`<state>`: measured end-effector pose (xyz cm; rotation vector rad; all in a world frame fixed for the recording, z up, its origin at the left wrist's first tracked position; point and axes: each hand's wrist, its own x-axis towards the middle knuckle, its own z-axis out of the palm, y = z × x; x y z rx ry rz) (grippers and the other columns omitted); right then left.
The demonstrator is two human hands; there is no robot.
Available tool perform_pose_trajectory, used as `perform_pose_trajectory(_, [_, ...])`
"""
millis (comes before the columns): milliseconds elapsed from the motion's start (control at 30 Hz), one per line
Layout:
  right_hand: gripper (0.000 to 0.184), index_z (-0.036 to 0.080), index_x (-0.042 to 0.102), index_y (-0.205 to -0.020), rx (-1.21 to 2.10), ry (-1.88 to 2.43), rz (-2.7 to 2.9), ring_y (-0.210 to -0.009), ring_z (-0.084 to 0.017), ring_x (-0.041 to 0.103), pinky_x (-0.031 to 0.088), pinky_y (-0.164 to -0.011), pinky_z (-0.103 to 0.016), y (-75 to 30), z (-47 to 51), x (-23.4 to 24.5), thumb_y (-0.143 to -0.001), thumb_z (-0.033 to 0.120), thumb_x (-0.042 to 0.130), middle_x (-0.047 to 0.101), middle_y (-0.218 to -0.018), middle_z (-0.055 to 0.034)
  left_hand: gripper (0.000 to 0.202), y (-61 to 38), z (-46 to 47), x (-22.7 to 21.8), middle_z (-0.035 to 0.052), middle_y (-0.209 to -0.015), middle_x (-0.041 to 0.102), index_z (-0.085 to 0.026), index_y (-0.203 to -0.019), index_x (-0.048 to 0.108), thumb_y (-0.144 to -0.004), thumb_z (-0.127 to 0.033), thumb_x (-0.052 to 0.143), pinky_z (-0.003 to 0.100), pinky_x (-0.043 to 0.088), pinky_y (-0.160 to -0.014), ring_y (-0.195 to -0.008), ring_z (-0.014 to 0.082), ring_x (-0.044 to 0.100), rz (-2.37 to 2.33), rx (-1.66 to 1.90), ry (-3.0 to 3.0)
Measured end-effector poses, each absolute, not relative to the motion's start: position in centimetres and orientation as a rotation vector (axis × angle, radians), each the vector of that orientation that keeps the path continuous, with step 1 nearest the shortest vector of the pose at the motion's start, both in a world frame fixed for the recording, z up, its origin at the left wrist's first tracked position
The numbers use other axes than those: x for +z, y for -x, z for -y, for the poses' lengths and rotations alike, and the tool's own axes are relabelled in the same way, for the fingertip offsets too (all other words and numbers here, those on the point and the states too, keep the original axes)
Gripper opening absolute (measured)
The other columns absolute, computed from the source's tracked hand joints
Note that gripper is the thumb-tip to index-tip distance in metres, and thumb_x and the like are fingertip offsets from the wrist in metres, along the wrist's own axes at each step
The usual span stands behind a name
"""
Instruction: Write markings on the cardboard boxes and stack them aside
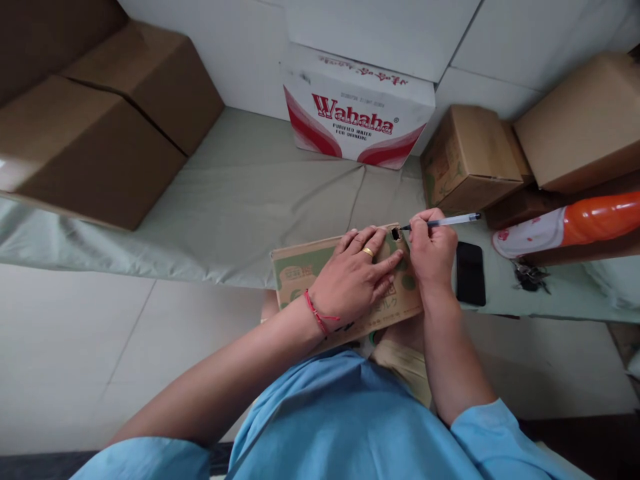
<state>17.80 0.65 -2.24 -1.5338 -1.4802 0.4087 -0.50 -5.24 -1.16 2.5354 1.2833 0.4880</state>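
A flat-topped brown cardboard box [320,250] with green print lies across my lap, against the edge of the cloth-covered surface. My left hand [357,270], with a ring and a red string bracelet, rests on its top with the fingers spread out. Near the box's far right corner is a small ragged dark hole [396,234]. In my right hand [434,250] is a pen [463,219], gripped in closed fingers. Its tip points left at the hole's edge; whether it touches the cardboard I cannot tell.
A black phone [471,273] and a bunch of keys [530,275] lie to the right on the green cloth [250,193]. An orange-and-white cylinder [575,223] is beyond them. A white Wahaba-style water carton [355,117] stands against the wall, with brown boxes [470,157] right and a large carton [100,133] left.
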Motion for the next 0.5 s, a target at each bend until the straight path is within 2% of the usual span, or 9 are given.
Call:
perform_pose_trajectory(200, [0.019,0.025,0.056,-0.078,0.361,1.515,1.502,-0.062,-0.015,0.053,0.04,-0.067,-0.03,-17.83,-0.54,-2.26,-0.096,0.032,0.053,0.056,-0.064,0.0053,0.048,0.47,5.24,-1.16,0.0211,-0.17,0.047,-0.028,-0.155,0.063,-0.109,-0.039,0.056,0.064,0.035,-0.127,-0.159,0.0395,0.042,-1.283,0.49,-2.549])
perform_pose_trajectory(367, [0.019,0.025,0.055,-0.078,0.362,1.525,1.535,-0.061,-0.015,0.051,0.039,-0.065,-0.03,-17.74,-0.53,-2.05,-0.096,0.032,0.053,0.054,-0.064,0.0051,0.048,0.47,5.24,-1.21,0.0179,-0.17,0.047,-0.029,-0.155,0.063,-0.109,-0.04,0.056,0.062,0.035,-0.128,-0.159,0.0377,0.042,-1.288,0.498,-2.548])
perform_pose_trajectory(500, [0.018,0.025,0.056,-0.078,0.334,1.542,1.536,-0.062,-0.015,0.051,0.038,-0.066,-0.03,-17.73,-0.62,-1.96,-0.094,0.031,0.053,0.055,-0.064,0.0047,0.048,0.49,5.26,-1.18,0.0199,-0.171,0.046,-0.028,-0.155,0.063,-0.109,-0.039,0.056,0.063,0.035,-0.128,-0.159,0.0389,0.041,-1.283,0.489,-2.54])
